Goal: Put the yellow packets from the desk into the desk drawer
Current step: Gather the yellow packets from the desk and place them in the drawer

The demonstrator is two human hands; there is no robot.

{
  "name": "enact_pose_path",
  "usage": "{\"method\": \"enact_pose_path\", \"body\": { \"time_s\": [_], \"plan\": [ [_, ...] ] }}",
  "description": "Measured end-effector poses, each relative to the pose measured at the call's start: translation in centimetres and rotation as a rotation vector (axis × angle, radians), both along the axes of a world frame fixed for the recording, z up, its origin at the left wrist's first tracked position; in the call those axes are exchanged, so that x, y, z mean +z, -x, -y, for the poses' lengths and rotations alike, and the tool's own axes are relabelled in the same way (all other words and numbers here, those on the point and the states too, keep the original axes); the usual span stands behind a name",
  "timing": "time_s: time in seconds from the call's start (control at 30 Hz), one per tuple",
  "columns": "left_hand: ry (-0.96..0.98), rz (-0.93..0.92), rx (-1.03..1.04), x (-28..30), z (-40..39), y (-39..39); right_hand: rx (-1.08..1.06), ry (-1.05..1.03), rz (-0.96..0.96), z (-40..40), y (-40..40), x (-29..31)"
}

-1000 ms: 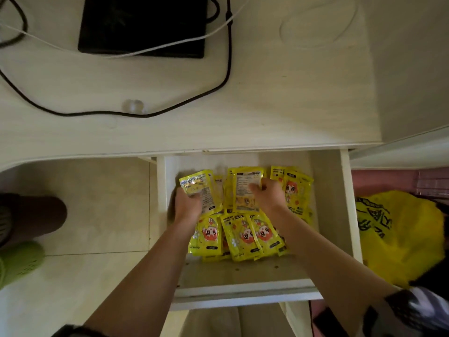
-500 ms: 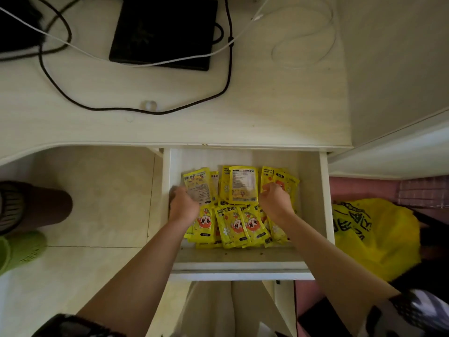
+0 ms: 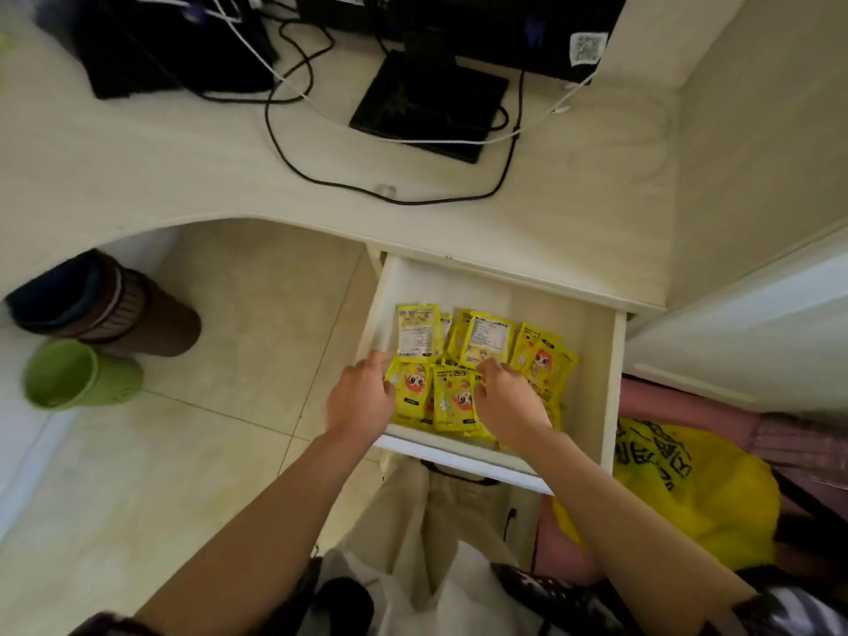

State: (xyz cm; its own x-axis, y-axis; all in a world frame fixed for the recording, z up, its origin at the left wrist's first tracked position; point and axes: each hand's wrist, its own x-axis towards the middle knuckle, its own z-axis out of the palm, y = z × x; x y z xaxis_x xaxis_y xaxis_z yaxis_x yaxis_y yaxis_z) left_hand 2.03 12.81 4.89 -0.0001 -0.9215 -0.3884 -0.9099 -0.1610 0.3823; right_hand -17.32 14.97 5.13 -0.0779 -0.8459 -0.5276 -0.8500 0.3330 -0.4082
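Both hands have slid toward the drawer's [image 3: 615, 383] front edge; left hand [image 3: 362, 399] and right hand [image 3: 509, 401], fingers spread, are pressing yellow packets [image 3: 486, 342] below the desk [image 3: 183, 176].

Home office corner, pale desk [image 3: 137, 176], monitor [image 3: 482, 25], cables [image 3: 284, 144], tiled floor [image 3: 206, 452]

Pale desk [image 3: 137, 176], black cables [image 3: 293, 158], open drawer [image 3: 612, 374], yellow packets [image 3: 486, 342]
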Motion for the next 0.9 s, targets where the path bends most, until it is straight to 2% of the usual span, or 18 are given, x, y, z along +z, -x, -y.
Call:
{"method": "enact_pose_path", "body": {
  "time_s": [0.33,0.6,0.9],
  "plan": [
    [0.086,0.031,0.218,2.0,-9.5,-8.2,0.437,0.028,-0.098,-2.4,-10.1,2.2],
    [0.123,0.069,0.396,2.3,-14.0,-18.2,0.648,0.123,-0.090,-3.0,-21.6,3.1],
    [0.143,0.134,0.532,2.9,-16.0,-32.6,0.757,0.137,-0.052,-2.7,-35.4,3.9]
  ]
}}
